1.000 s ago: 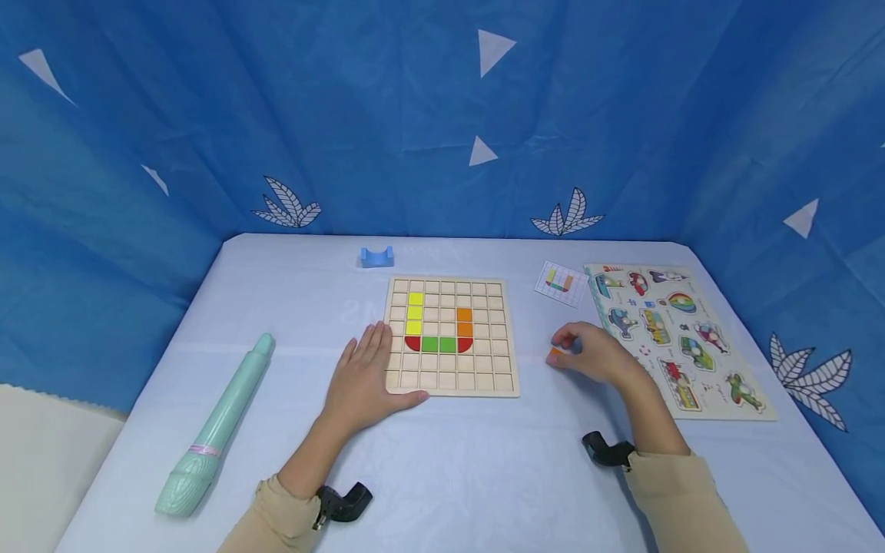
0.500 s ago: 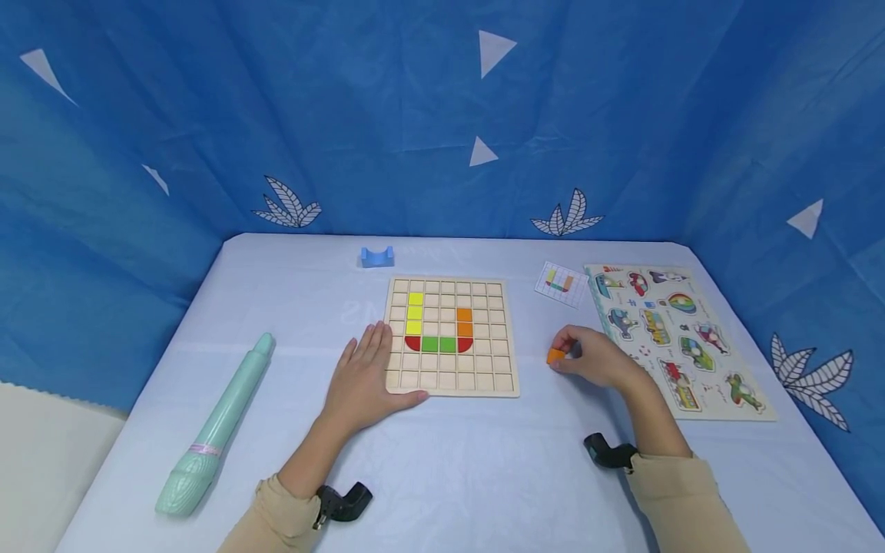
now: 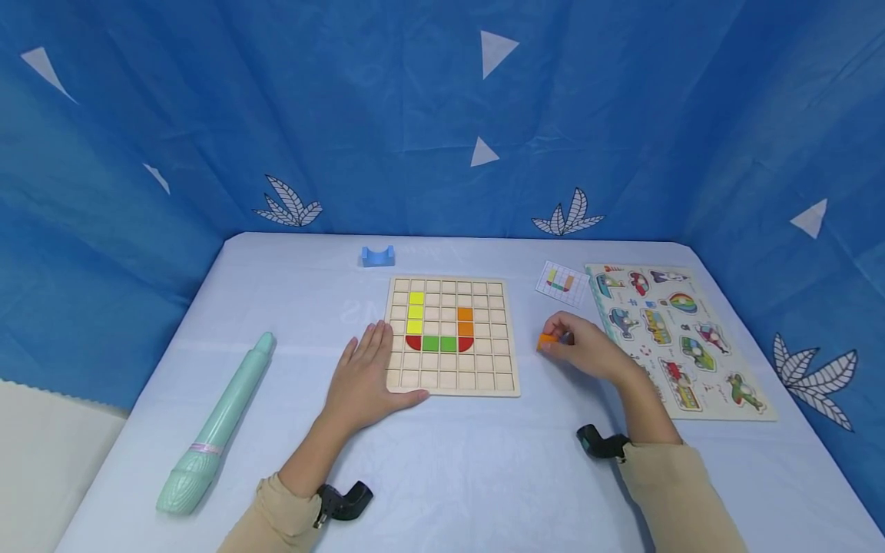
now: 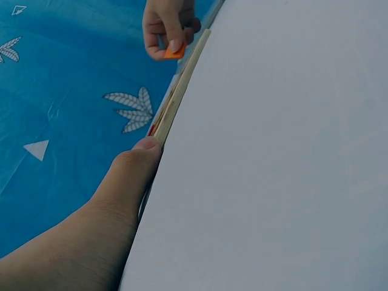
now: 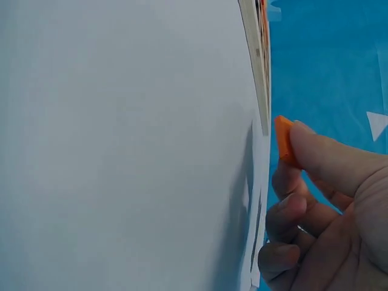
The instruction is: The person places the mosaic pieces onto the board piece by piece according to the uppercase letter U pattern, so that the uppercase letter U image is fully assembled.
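A wooden grid board (image 3: 452, 380) lies mid-table, with yellow squares (image 3: 415, 312), green squares (image 3: 439, 344), orange squares (image 3: 465, 322) and two red rounded pieces (image 3: 413, 342) set in its cells in a U shape. My left hand (image 3: 361, 376) rests flat at the board's left edge, fingers straight, thumb along the near edge. In the right wrist view an orange square tile (image 5: 284, 140) is pinched between thumb and finger of my right hand (image 5: 333, 188). That hand is above the table, right of the board and apart from it.
A small card (image 3: 561, 284) with a printed U pattern lies behind my right hand. The picture puzzle board (image 3: 691, 346) is at the right. A green microphone-shaped object (image 3: 214, 426) lies at the left, and a blue U-shaped stand (image 3: 377, 257) at the back.
My right hand has lifted the orange tile and moved it slightly left and away from me, toward the board. The left hand keeps its place.
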The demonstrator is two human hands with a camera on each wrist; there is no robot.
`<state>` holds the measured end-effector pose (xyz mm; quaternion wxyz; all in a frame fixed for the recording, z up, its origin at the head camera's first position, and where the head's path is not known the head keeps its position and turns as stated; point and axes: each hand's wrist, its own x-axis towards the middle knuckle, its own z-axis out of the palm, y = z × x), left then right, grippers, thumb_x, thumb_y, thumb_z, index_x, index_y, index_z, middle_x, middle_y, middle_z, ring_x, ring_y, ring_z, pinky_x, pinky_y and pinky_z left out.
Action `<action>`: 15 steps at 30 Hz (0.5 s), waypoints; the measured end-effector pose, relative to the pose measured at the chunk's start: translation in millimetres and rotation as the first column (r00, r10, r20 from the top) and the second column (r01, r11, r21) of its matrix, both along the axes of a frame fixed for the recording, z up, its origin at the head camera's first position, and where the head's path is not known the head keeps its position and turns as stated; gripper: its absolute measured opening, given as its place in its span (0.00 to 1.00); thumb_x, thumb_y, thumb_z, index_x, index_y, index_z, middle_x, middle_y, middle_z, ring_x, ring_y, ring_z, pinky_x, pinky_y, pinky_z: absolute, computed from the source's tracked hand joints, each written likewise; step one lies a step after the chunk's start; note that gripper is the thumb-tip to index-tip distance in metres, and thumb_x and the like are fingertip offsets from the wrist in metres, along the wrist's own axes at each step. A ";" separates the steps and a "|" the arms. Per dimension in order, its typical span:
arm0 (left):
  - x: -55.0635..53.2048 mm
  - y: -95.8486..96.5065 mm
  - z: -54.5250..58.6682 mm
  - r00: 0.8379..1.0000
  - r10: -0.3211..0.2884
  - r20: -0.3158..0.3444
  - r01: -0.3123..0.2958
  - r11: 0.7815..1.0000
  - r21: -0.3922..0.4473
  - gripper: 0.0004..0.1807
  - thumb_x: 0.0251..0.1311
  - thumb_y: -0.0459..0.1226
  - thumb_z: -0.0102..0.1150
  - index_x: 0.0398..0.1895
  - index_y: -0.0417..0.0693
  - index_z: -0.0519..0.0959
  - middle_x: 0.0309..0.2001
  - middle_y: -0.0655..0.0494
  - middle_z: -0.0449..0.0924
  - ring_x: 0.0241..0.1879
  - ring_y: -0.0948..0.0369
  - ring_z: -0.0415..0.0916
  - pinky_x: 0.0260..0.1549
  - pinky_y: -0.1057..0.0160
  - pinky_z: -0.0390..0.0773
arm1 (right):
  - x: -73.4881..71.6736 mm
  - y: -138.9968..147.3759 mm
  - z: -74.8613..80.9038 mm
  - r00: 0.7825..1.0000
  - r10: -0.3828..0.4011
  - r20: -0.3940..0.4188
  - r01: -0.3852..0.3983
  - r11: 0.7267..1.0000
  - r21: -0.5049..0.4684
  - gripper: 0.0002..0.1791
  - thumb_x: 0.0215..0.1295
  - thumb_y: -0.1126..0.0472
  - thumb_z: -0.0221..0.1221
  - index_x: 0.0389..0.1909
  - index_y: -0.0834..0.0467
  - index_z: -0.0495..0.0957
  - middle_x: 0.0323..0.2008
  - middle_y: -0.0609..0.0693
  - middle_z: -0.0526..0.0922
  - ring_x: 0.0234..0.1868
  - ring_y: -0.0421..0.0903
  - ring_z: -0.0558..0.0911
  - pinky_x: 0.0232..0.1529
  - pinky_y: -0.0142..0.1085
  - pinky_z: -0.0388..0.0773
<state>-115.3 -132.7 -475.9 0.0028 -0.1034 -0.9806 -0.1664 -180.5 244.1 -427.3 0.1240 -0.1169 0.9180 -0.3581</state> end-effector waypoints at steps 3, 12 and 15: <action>-0.2 0.2 0.2 1.000 0.000 0.002 0.000 1.000 -0.001 0.70 0.43 0.79 0.53 0.79 0.42 0.46 0.81 0.48 0.43 0.81 0.52 0.39 0.77 0.44 0.43 | -7.8 -6.8 0.8 1.000 -0.010 -0.006 0.010 1.000 -0.027 0.09 0.66 0.59 0.63 0.44 0.55 0.76 0.40 0.52 0.78 0.39 0.48 0.73 0.39 0.36 0.72; -0.6 0.1 0.1 1.000 -0.001 0.006 0.001 1.000 -0.011 0.70 0.43 0.79 0.52 0.79 0.42 0.46 0.81 0.48 0.43 0.81 0.52 0.39 0.77 0.44 0.43 | -33.9 -40.4 7.0 1.000 -0.022 -0.005 0.022 0.996 -0.083 0.09 0.68 0.58 0.62 0.45 0.55 0.76 0.40 0.52 0.77 0.38 0.49 0.73 0.38 0.37 0.71; -0.4 -0.3 0.2 1.000 -0.001 0.005 0.001 1.000 -0.012 0.70 0.43 0.79 0.52 0.79 0.42 0.46 0.80 0.48 0.43 0.81 0.52 0.39 0.77 0.44 0.43 | -42.4 -54.7 8.8 1.000 -0.019 0.005 0.020 0.994 -0.105 0.09 0.68 0.57 0.62 0.45 0.54 0.76 0.40 0.51 0.78 0.40 0.49 0.73 0.40 0.38 0.71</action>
